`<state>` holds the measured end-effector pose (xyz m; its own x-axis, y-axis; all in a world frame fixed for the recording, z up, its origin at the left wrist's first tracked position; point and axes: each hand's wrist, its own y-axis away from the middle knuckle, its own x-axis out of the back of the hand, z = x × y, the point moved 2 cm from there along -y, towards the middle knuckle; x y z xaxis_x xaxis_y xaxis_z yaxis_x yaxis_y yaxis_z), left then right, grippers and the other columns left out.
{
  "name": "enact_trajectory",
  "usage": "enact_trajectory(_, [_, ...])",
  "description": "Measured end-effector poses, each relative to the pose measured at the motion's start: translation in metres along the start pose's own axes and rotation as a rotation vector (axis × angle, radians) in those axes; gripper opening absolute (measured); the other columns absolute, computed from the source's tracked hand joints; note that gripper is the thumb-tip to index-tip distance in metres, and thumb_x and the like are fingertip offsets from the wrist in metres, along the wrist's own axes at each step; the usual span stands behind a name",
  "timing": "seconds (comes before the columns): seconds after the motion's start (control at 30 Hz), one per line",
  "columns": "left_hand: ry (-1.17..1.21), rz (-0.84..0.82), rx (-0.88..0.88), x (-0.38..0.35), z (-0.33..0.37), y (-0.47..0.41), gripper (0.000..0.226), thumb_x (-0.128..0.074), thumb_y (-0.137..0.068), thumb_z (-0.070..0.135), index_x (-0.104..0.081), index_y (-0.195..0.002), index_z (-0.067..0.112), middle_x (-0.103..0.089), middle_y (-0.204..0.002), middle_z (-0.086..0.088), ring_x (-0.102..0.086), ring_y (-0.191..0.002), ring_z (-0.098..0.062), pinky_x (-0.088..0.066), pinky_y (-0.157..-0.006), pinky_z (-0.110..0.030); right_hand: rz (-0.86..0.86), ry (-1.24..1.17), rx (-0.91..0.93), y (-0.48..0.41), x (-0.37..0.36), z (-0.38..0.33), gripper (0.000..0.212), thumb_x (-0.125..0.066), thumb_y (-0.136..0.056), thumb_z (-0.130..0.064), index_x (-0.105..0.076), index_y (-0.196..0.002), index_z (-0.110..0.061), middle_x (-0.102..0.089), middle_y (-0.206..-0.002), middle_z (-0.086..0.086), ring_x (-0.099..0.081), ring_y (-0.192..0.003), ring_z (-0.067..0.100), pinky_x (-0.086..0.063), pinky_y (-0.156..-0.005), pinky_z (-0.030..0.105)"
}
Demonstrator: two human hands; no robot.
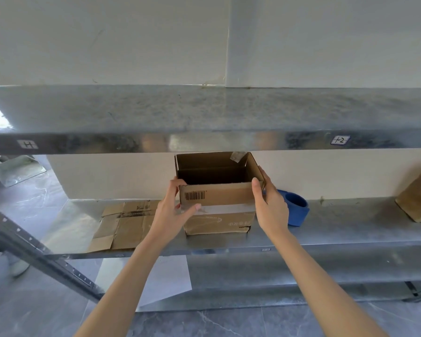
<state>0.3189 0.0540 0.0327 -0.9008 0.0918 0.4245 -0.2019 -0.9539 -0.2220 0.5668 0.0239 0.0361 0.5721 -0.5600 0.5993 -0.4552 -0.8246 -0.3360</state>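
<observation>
An open brown cardboard box (219, 205) stands on the middle metal shelf (338, 229), its top flaps up and a barcode and a strip of clear tape on its front. My left hand (173, 207) grips the box's left front corner, fingers over the rim and thumb on the taped front. Over on the right side, my right hand (270, 203) holds the wall with the thumb on the front rim. The box's inside is dark and looks empty.
A blue tape dispenser (297, 207) lies just right of the box, behind my right hand. A flattened cardboard sheet (122, 224) lies to its left. Another brown box (418, 198) sits at far right. The upper shelf (204, 139) hangs close above. White paper (170, 276) lies on the lower shelf.
</observation>
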Motion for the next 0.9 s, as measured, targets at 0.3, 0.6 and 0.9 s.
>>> enact_trajectory(0.3, [0.003,0.065,-0.122,0.001,0.011,0.009,0.050,-0.077,-0.082,0.010,-0.044,-0.114,0.031,-0.032,-0.137,-0.007,-0.047,-0.127,-0.024,-0.055,-0.097,-0.041,-0.102,-0.037,-0.003,-0.001,0.004,0.001,0.051,-0.037,-0.101,-0.047,-0.046,-0.143,-0.019,-0.055,-0.130,0.007,-0.061,-0.109,0.026,-0.042,-0.066,0.015])
enact_trajectory(0.6, [0.015,0.003,-0.117,0.006,0.001,0.015,0.062,-0.075,-0.084,0.019,-0.040,-0.114,0.061,-0.036,-0.148,0.000,-0.044,-0.135,-0.016,-0.048,-0.105,-0.045,-0.253,-0.142,-0.016,0.007,0.009,-0.004,0.059,-0.035,-0.105,-0.035,0.004,-0.147,-0.050,-0.033,-0.158,0.005,-0.050,-0.127,0.026,-0.048,-0.092,0.030])
enact_trajectory(0.9, [-0.009,-0.006,-0.124,0.013,0.001,0.016,0.060,-0.074,-0.085,0.020,-0.040,-0.117,0.058,-0.040,-0.147,0.004,-0.046,-0.132,-0.014,-0.046,-0.107,-0.045,-0.028,-0.087,0.166,0.016,0.009,-0.010,0.030,-0.050,-0.100,-0.029,-0.051,-0.130,-0.027,-0.059,-0.125,-0.006,-0.062,-0.091,0.012,-0.052,-0.074,0.019])
